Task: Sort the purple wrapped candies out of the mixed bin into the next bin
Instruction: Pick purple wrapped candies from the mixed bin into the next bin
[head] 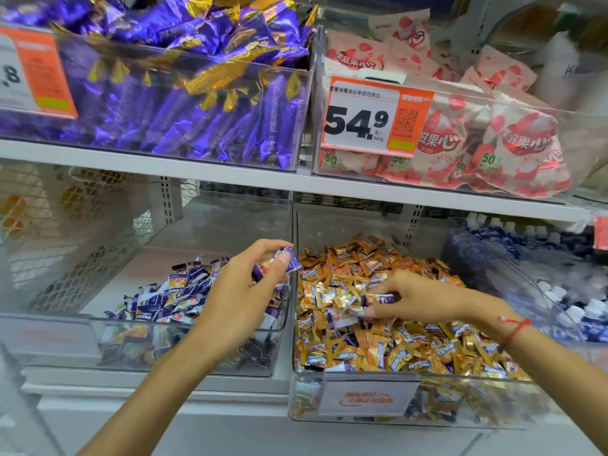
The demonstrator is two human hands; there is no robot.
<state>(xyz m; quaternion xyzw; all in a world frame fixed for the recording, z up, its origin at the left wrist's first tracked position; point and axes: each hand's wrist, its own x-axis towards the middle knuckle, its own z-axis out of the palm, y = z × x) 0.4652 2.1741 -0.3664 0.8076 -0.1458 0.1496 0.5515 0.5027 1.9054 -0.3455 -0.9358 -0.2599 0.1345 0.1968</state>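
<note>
On the lower shelf, a clear mixed bin point(358, 419) holds mostly orange-gold wrapped candies with a few purple ones among them. The clear bin point(210, 370) to its left holds purple and white wrapped candies. My left hand point(243, 291) pinches a purple candy point(291, 258) over the divider between the two bins. My right hand point(414, 297) reaches into the mixed bin, and its fingertips pinch another purple candy point(378, 299) lying on the pile.
The upper shelf carries a bin of long purple and gold bars point(184, 103) and a bin of pink and white packets point(487, 139) with a 54.9 price tag point(371, 116). A bin of blue and white candies point(559, 291) stands at the right.
</note>
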